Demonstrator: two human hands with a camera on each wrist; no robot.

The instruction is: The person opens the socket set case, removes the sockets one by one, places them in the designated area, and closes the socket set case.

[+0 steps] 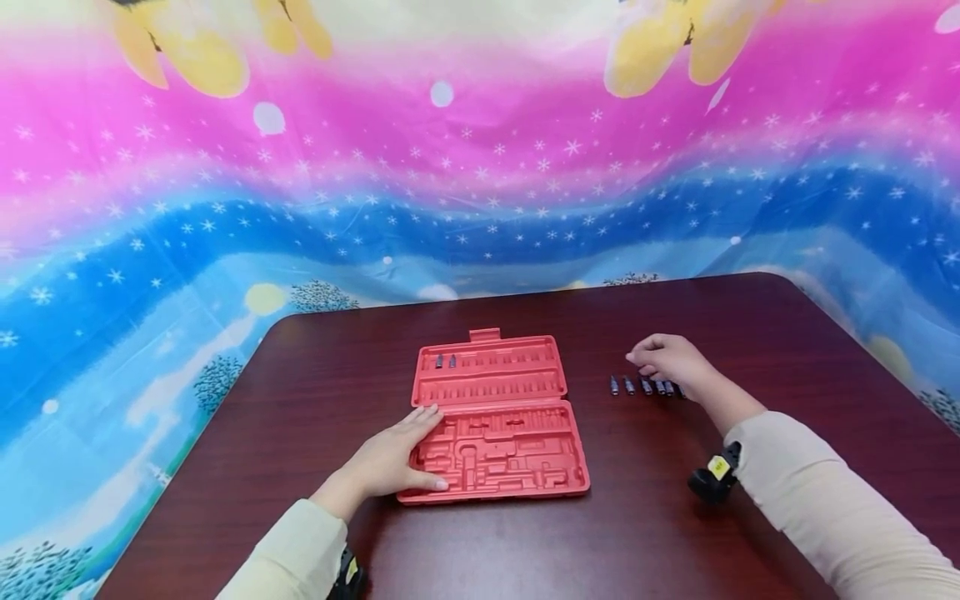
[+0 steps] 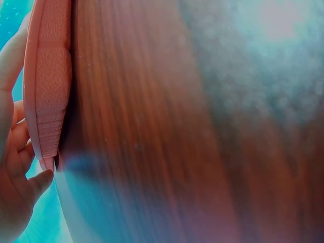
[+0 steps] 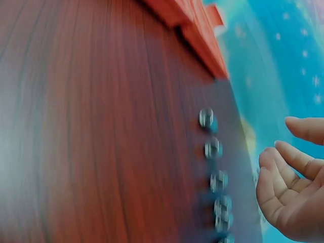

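Case [image 1: 497, 404] unfolded at centre, row of bits [image 1: 647, 387] to its right

Left hand [image 1: 392, 460] at lower centre-left of the head view; fingers spread and fairly straight, laid over the case's left edge near the hinge, thumb resting on the inner face of the lower half; grip looks light, probably meant to keep the case from sliding; right hand [image 1: 669, 360] well apart from it, right of centre, held above the row; in the right wrist view its thumb and fingers stand apart, fingers loosely bent, nothing seen between them.

Bits run along the table [image 1: 517, 550] just right of the case's upper half; those toward the left spaced out, those toward the right bunched, the last partly hidden by the right hand; a single line likely makes each easy to pick up singly; row nearest the right hand, the case between it and the left.

Two bits [image 1: 439, 362] sit side by side in the upper half's slots, upper left of the case; slots presumably keep them upright and parted; neither hand touches these.
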